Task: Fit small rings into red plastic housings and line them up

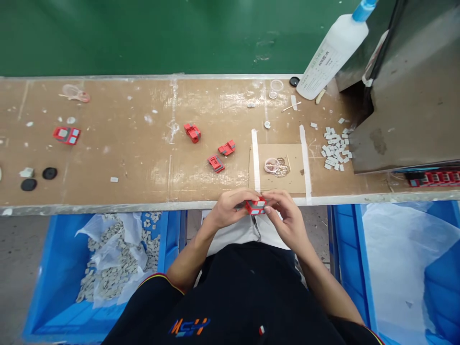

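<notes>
At the table's front edge, a small red toy car body (256, 206) with pale window patches is held between both hands. My left hand (230, 207) grips its left side with fingers and thumb. From the right, my right hand (285, 215) pinches the same car body, its fingertips over the top and side. Three more red car parts, one (192, 132), another (226, 148) and a third (216, 163), lie on the cardboard-covered table (143, 143) beyond my left hand. Just past my hands, a taped cardboard square (294, 182) carries a small clear ring (272, 166) and smeared glue.
A pile of small pale pieces (336, 149) lies right, beside a metal box (406, 96). A white bottle (332, 55) leans at the back right. Another red car (66, 135) and black discs (50, 173) lie left. Blue bins, left (50, 297) and right (350, 249), stand below the edge.
</notes>
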Tool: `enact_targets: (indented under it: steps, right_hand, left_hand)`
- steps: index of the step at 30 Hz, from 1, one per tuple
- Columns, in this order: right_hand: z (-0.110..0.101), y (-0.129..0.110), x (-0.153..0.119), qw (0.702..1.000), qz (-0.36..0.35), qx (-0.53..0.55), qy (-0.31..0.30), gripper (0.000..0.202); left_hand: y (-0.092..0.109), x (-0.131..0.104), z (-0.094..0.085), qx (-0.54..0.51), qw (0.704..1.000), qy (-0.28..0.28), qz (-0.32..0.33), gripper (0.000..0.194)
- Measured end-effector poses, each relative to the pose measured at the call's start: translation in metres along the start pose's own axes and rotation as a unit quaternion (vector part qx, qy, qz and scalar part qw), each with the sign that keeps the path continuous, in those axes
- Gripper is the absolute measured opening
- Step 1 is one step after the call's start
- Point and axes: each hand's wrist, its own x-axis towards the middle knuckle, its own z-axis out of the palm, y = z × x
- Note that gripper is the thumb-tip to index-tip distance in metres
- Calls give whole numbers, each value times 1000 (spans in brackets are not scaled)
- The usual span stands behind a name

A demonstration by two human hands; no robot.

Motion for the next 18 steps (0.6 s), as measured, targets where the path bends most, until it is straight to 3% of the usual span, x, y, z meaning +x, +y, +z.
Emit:
enact_targets:
  steps: [2,5,7,10,18]
  right_hand:
    - [-1,1,-3,996,42,71,-24,25]
    - [-2,-1,-9,993,61,96,-31,27]
    - [-3,-4,-13,996,44,70,-16,26]
    - [-4,-8,-19,1000,-6,15,-3,23]
    - [-1,-22,-40,993,-86,-82,13,17]
  left_hand:
    - [7,1,1,-5,1000,18,25,17]
    - [21,1,-1,3,1000,-13,11,20]
    - [33,0,-3,2,999,-34,-21,21]
    - [49,-1,-3,-1,998,-14,-57,9]
    - [72,-12,4,-21,995,1,-93,6]
